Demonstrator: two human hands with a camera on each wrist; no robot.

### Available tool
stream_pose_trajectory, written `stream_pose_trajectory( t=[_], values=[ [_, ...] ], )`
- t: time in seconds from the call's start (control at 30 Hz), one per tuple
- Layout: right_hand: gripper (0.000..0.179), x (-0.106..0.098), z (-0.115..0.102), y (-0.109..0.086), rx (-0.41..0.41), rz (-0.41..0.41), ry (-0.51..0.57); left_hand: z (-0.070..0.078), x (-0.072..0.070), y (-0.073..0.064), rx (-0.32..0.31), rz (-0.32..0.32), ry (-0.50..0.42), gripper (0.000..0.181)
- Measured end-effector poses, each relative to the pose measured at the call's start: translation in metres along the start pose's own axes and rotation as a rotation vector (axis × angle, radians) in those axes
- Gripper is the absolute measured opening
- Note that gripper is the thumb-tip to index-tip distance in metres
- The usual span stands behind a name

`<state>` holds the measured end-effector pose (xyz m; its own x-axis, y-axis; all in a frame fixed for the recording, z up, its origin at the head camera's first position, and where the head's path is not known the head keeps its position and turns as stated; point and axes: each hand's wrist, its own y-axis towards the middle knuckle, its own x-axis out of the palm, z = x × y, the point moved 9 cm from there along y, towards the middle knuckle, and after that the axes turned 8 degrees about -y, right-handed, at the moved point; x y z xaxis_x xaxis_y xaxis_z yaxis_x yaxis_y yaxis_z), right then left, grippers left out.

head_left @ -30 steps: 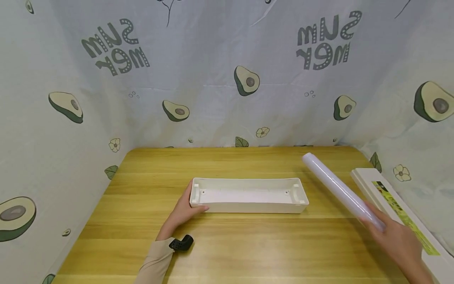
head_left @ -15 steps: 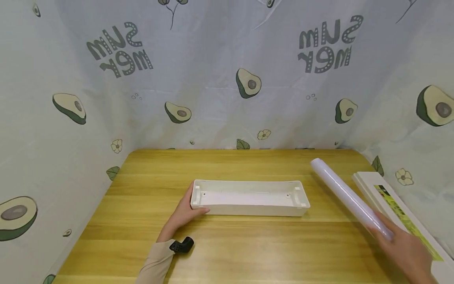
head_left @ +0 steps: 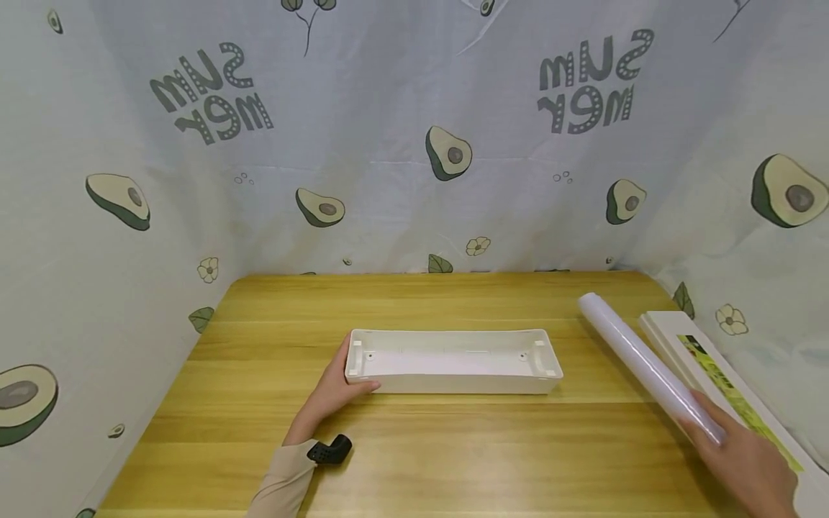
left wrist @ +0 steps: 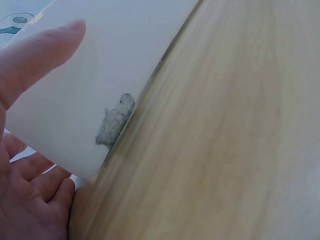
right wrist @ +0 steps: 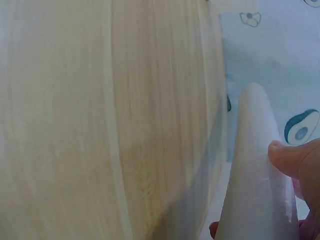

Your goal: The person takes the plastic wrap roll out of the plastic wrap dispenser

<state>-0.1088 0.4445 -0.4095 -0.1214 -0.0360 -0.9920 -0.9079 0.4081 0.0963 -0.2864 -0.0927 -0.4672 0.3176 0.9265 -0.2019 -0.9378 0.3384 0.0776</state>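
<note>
My left hand (head_left: pixel 332 393) grips the left end of a long, open white plastic box (head_left: pixel 453 384), thumb on its front wall and the other fingers round the end. In the left wrist view the box wall (left wrist: pixel 100 65) has a grey, ragged patch near its bottom edge, and the box sits on the table. My right hand (head_left: pixel 745 462) holds a shiny roll of clear plastic film (head_left: pixel 641 360) by its near end, with the far end pointing away to the back left. The thumb lies along the roll (right wrist: pixel 255 165) in the right wrist view.
A long white cover-like piece (head_left: pixel 667 324) with a green-yellow label (head_left: pixel 738 403) lies along the right edge of the wooden table (head_left: pixel 453 460), beside the roll. A curtain (head_left: pixel 388 93) printed with avocados hangs behind and at both sides.
My right hand and the film roll have moved a little to the right and nearer to me. The left hand and the white box have stayed in place.
</note>
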Motion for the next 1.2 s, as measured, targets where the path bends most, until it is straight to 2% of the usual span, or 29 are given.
stream_pose_trajectory(
  t=[0.13, 0.27, 0.5, 0.8, 0.97, 1.2],
  values=[
    [0.077, 0.007, 0.005, -0.001, 0.066, -0.073, -0.043, -0.001, -0.001, -0.001, -0.012, 0.006, -0.001, 0.107],
    [0.081, 0.013, 0.011, -0.002, 0.098, -0.122, -0.066, -0.001, -0.001, -0.002, -0.018, 0.008, -0.002, 0.107],
    [0.087, 0.03, 0.02, -0.004, 0.176, -0.266, -0.118, -0.004, -0.003, -0.005, -0.036, 0.014, 0.007, 0.108],
    [0.086, 0.035, 0.024, -0.01, 0.213, -0.31, -0.109, 0.0, -0.003, -0.005, -0.031, 0.02, 0.001, 0.108],
    [0.087, 0.037, 0.029, -0.014, 0.269, -0.358, -0.127, 0.0, -0.001, -0.003, -0.024, 0.016, 0.002, 0.108],
    [0.085, 0.04, 0.033, -0.017, 0.296, -0.377, -0.158, 0.0, 0.0, -0.002, -0.02, 0.017, 0.008, 0.108]
  ],
)
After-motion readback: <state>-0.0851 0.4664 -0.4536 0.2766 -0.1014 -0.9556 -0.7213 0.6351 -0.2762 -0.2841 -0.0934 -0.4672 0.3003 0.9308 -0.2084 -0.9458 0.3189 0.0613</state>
